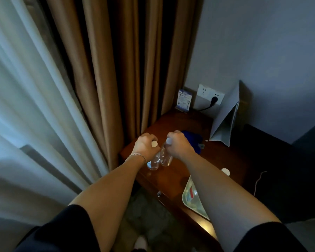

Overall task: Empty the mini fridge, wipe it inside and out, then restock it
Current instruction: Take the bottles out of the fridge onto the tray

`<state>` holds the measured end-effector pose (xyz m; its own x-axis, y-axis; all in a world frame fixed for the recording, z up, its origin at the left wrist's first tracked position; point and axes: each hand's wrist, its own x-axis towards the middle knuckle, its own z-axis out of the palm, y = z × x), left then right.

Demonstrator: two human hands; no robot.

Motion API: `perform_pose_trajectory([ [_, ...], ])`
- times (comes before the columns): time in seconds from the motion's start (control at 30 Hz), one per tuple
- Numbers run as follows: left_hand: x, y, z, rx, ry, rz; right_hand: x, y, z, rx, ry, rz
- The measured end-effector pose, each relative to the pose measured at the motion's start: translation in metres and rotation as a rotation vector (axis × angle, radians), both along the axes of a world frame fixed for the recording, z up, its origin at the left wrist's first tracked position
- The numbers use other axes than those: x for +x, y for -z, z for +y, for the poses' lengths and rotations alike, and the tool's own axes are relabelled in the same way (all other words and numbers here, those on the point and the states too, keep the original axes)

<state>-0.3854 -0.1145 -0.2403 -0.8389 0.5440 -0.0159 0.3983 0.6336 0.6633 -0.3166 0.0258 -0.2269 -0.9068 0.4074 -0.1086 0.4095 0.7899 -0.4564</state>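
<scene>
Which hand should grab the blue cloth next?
Right hand, probably: the blue cloth lies just beyond it, while the left hand is farther off. Both grip bottles, so it must let go first.

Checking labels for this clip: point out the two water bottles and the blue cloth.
Left bottle (pixel 154 161), head view, clear body below hand.
Right bottle (pixel 166 158), head view, clear body.
Blue cloth (pixel 192 138), head view, top fold.
</scene>
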Motion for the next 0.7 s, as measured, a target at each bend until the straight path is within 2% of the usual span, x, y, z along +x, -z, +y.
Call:
perform_pose_trajectory([
  [0.37,-0.091,0.026,0.035,0.022,0.054,-0.06,-0.089,0.018,0.027,-0.028,0.065,-0.136],
  [0.7,-0.117,0.047,0.05,-0.061,0.074,-0.14,-0.115,0.033,0.039,-0.05,0.091,-0.218],
])
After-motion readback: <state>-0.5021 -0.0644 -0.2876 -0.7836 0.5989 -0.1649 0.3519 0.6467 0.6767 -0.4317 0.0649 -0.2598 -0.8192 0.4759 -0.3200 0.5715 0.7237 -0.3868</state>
